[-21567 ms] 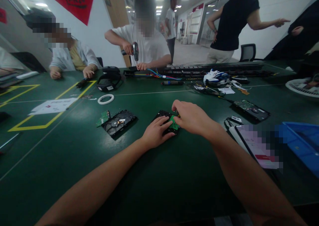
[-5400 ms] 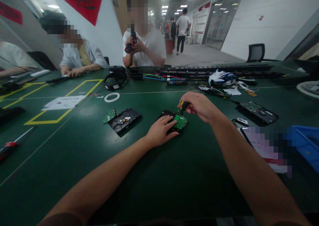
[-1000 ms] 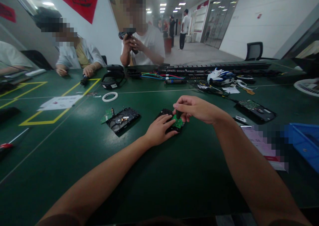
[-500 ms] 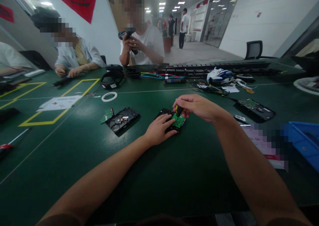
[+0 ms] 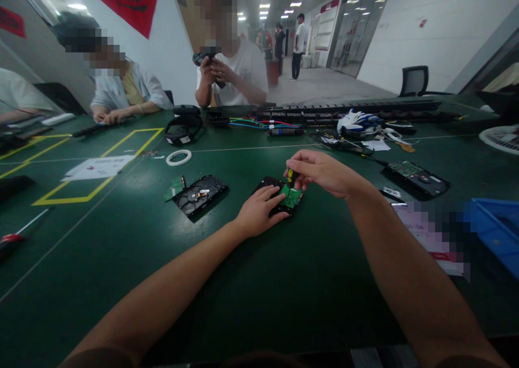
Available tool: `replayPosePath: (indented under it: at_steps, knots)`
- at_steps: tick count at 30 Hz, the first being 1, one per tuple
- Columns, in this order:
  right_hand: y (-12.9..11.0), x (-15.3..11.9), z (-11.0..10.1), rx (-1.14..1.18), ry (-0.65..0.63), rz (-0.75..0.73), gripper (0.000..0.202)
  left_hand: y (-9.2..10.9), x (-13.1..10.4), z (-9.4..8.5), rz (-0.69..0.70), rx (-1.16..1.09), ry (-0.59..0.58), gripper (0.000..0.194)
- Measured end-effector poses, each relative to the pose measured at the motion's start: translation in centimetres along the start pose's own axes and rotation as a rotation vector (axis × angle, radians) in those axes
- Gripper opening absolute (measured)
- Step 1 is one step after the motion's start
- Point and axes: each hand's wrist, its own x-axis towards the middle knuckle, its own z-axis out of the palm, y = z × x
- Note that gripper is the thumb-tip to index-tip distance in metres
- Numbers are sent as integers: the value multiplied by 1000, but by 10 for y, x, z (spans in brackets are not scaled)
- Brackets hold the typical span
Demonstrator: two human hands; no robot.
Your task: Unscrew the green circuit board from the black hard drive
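Note:
A black hard drive with a green circuit board [image 5: 293,196] lies on the green table in front of me. My left hand [image 5: 259,212] rests flat across its left part, fingers spread, covering some of the casing. In my right hand [image 5: 310,169] is a small yellow and black screwdriver [image 5: 291,176], held nearly upright by the handle. Its thin shaft points down onto the board; the very tip is too small to make out. Left of my hands lies an opened hard drive [image 5: 200,195] with a loose green circuit board [image 5: 175,188] at its left edge.
A white tape ring [image 5: 179,158] lies beyond the opened drive. Another hard drive [image 5: 417,179], a pink sheet [image 5: 425,233] and a blue bin [image 5: 497,233] are at the right. A red-handled screwdriver [image 5: 16,237] lies far left. Cables and gloves [image 5: 357,122] line the back; people sit opposite.
The screwdriver's handle has turned a little in my right fingers, showing more yellow. My left hand stays in place. A person's hands at the far left have shifted slightly.

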Motion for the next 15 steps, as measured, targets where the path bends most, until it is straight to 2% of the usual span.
replayPosePath:
  at_steps: [4, 9, 15]
  knots:
    - [-3, 0, -1, -43, -13, -18, 18, 0, 0, 0, 1, 10, -9, 60]
    - [-2, 0, -2, -113, -2, -54, 20, 0, 0, 1, -2, 8, 0, 60]
    - [-2, -2, 1, 1, -38, -15, 21, -1, 0, 2, 0, 5, 2, 60]
